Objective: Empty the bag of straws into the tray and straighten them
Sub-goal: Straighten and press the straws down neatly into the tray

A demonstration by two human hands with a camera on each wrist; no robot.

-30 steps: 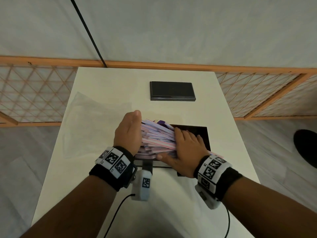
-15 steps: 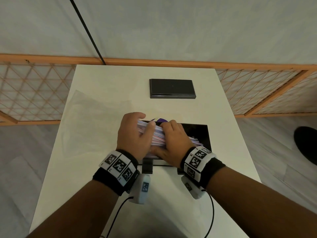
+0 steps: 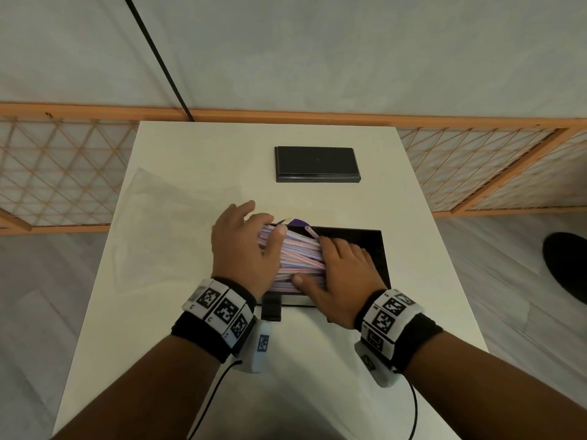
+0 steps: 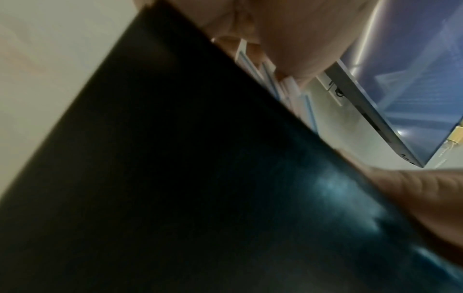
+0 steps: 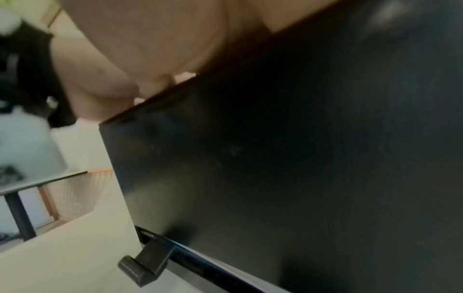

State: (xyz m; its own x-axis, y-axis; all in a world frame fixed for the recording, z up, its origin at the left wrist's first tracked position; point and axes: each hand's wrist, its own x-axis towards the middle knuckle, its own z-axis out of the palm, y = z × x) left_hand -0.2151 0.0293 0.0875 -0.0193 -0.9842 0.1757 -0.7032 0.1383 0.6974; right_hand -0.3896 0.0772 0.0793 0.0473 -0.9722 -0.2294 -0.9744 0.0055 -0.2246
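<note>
A pile of pink, white and blue straws (image 3: pixel 298 254) lies in the left part of the black tray (image 3: pixel 373 249), heaped above its rim. My left hand (image 3: pixel 244 246) cups the pile's left ends, thumb laid across the top. My right hand (image 3: pixel 341 274) lies flat on the right part of the pile, thumb along the near side. One straw (image 3: pixel 311 231) sticks up at the far side. The empty clear bag (image 3: pixel 171 223) lies on the table to the left. In the left wrist view the straw ends (image 4: pixel 263 65) show above the tray wall (image 4: pixel 175 178). The right wrist view shows mostly tray wall (image 5: pixel 275 178).
A black rectangular lid or box (image 3: pixel 317 163) sits at the far middle of the white table (image 3: pixel 190 312). Something purple (image 3: pixel 298 222) peeks out behind the straws. A black clip (image 5: pixel 145 263) juts from the tray's near edge. An orange lattice fence (image 3: pixel 63 179) runs behind the table.
The hands, pressed close together over the pile half a second ago, have drawn apart; the right hand slid right and more of the straws now shows between them.
</note>
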